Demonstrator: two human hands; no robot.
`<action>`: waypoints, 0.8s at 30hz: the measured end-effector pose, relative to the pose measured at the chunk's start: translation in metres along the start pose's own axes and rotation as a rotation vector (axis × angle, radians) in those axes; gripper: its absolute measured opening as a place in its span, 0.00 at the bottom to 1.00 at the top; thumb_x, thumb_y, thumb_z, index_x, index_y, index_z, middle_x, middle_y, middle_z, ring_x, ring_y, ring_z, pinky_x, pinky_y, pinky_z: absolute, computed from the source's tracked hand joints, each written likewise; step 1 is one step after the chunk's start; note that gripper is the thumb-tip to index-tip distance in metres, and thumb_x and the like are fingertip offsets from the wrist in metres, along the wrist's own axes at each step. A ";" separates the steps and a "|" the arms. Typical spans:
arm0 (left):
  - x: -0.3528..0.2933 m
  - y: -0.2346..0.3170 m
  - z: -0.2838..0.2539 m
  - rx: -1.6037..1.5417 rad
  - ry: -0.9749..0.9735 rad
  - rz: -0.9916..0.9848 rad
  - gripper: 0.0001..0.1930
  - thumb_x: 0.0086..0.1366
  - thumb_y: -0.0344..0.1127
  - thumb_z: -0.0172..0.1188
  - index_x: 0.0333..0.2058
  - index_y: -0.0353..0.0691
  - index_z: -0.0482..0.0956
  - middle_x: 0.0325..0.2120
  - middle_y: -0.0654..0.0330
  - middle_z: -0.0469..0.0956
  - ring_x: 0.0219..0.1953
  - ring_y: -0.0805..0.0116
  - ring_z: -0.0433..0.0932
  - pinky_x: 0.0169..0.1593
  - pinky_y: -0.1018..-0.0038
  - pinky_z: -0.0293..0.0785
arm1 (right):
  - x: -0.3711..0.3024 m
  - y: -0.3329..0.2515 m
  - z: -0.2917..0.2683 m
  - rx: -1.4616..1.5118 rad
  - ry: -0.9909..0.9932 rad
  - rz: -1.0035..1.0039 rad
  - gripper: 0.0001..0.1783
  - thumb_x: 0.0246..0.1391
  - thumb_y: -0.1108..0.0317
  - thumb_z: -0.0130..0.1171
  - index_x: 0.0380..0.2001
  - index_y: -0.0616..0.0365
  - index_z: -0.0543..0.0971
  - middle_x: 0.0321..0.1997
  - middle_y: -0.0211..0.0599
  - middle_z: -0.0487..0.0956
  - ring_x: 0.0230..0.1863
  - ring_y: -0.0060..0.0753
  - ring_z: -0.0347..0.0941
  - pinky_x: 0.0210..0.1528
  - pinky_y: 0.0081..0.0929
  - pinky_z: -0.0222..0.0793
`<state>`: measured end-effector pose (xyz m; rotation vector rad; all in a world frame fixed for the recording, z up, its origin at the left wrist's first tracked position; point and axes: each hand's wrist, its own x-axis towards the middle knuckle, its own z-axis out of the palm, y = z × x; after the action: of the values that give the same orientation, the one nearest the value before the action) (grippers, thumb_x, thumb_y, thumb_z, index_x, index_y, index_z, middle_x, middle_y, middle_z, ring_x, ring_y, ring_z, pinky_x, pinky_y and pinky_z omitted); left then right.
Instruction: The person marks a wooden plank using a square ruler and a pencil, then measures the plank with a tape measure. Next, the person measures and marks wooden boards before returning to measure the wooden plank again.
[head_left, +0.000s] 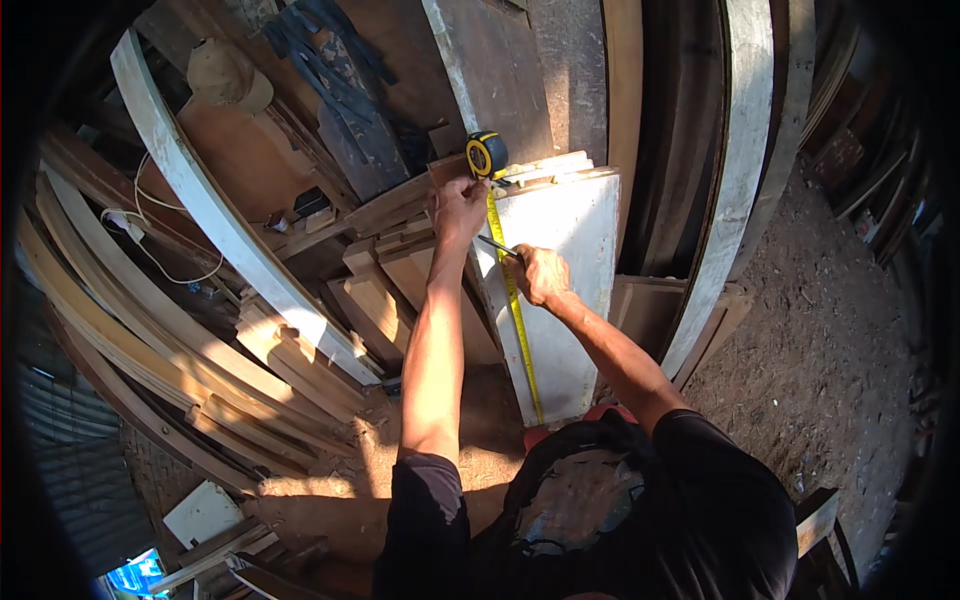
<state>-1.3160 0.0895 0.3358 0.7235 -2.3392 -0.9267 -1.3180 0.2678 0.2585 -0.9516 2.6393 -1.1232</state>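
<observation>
The left hand [458, 208] holds the top end of a white board [560, 290], and its grip is closed on the board's upper edge, just below the yellow tape measure case [487, 154]. The yellow tape blade [515, 310] runs from the case down along the left edge of the board to its lower end, near the ground. The board stands upright among other wood, and its long axis goes from the far top to the near bottom of the view, slightly tilted. The right hand [540, 274] rests on the board's face, its grip closed narrow around a thin pencil [497, 246], whose tip points left toward the tape. Curved wooden strips [200, 300] lie at the left, dirt floor [820, 330] at the right.
</observation>
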 end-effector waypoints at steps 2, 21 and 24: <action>0.002 -0.006 0.002 0.003 0.064 0.126 0.16 0.66 0.44 0.65 0.37 0.34 0.86 0.25 0.58 0.85 0.26 0.74 0.79 0.34 0.71 0.73 | 0.002 -0.001 0.001 -0.012 -0.029 0.079 0.19 0.61 0.48 0.58 0.39 0.52 0.83 0.34 0.53 0.84 0.39 0.59 0.81 0.44 0.52 0.74; 0.001 -0.001 -0.004 -0.073 0.047 0.118 0.15 0.66 0.42 0.65 0.37 0.33 0.86 0.21 0.61 0.82 0.23 0.76 0.75 0.30 0.72 0.71 | 0.000 0.004 0.004 0.010 -0.065 0.079 0.18 0.60 0.46 0.60 0.39 0.48 0.83 0.34 0.50 0.85 0.40 0.57 0.82 0.44 0.51 0.74; 0.000 0.002 -0.003 -0.099 0.047 0.104 0.15 0.66 0.42 0.66 0.36 0.33 0.86 0.20 0.62 0.81 0.22 0.78 0.74 0.29 0.72 0.69 | 0.000 0.008 0.006 0.004 0.001 0.070 0.18 0.60 0.48 0.60 0.35 0.51 0.83 0.29 0.46 0.84 0.36 0.54 0.81 0.42 0.49 0.73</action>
<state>-1.3147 0.0901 0.3391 0.5718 -2.2501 -0.9613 -1.3198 0.2678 0.2486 -0.8516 2.6478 -1.1126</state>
